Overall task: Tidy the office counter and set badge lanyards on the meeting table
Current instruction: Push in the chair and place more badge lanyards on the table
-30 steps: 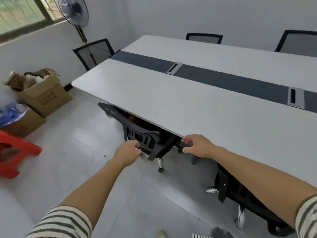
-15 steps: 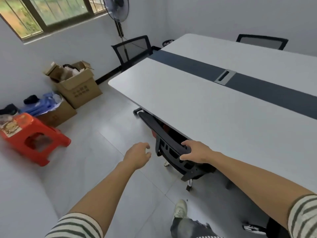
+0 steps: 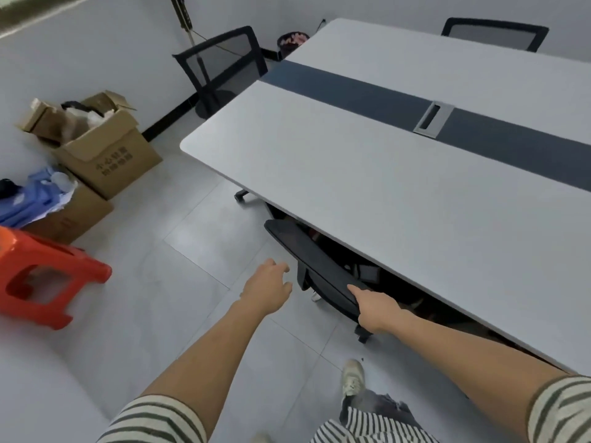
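Grey tiled floor (image 3: 160, 282) at left with cardboard boxes (image 3: 108, 155) and red stool (image 3: 41, 270), white meeting table (image 3: 383, 193) filling the right side, black chair (image 3: 307, 254) tucked under its near edge, right hand (image 3: 377, 310) clamped on the chair's back rim, left hand (image 3: 267, 289) just beside, fingers loosely bent, holding nothing.

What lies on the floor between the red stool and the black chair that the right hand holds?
Only bare grey floor tiles, as the head view shows; the left hand hangs above that stretch, close to the chair.
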`<state>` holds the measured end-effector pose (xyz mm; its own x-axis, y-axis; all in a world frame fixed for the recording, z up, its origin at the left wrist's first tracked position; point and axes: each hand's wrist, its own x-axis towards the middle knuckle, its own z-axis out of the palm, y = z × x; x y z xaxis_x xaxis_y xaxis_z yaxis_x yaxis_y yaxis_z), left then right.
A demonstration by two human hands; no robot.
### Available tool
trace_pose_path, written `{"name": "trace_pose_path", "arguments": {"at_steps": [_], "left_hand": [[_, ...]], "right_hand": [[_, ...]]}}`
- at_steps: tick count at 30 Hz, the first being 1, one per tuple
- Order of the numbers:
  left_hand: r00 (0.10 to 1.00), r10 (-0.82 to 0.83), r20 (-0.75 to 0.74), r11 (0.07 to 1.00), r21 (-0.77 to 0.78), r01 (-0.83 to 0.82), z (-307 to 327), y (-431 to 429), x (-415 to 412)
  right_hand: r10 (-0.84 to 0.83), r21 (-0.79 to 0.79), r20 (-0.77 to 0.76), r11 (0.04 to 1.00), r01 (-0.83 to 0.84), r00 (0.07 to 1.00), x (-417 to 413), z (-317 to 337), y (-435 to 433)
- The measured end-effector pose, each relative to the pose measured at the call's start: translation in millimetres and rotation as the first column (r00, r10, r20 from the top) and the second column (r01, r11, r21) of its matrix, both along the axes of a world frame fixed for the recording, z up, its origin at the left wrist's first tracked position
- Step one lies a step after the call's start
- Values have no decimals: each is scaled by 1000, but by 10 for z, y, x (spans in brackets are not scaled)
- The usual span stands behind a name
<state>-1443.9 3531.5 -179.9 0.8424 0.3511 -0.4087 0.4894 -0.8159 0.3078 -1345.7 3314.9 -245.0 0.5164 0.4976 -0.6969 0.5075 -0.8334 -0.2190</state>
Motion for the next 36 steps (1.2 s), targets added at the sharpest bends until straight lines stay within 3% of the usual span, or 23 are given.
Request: {"name": "trace_pose_path", "arguments": {"at_steps": [9, 15, 18, 23, 28, 30, 36], "left_hand": [[968, -242, 58, 970, 6, 242, -100, 547, -493], [930, -355, 98, 915, 242, 324, -212, 949, -887], [937, -350, 12, 906, 257, 336, -301, 1083, -1019], [946, -282, -159, 950, 93, 298, -533, 1157, -1260], [914, -307, -265, 937, 82, 338, -738, 1144, -1362], [900, -328, -288, 928, 82, 365, -784, 1138, -1384], [846, -363, -390, 908, 55, 415, -1127, 1018, -1353]], "right_hand": [[-180, -11, 53, 983, 181, 982, -911, 50, 143], [-226, -22, -19, 974, 226, 974, -1770, 129, 196], [-230, -24, -65, 973, 229, 971, -2130, 161, 187], [-242, -67, -172, 970, 234, 955, -2510, 134, 140], [-421, -53, -449, 893, 446, 789, -2530, 51, 92], [-496, -34, -455, 839, 543, 740, -2502, -18, 87], [-666, -42, -251, 732, 680, 702, -2286, -629, -15]]}}
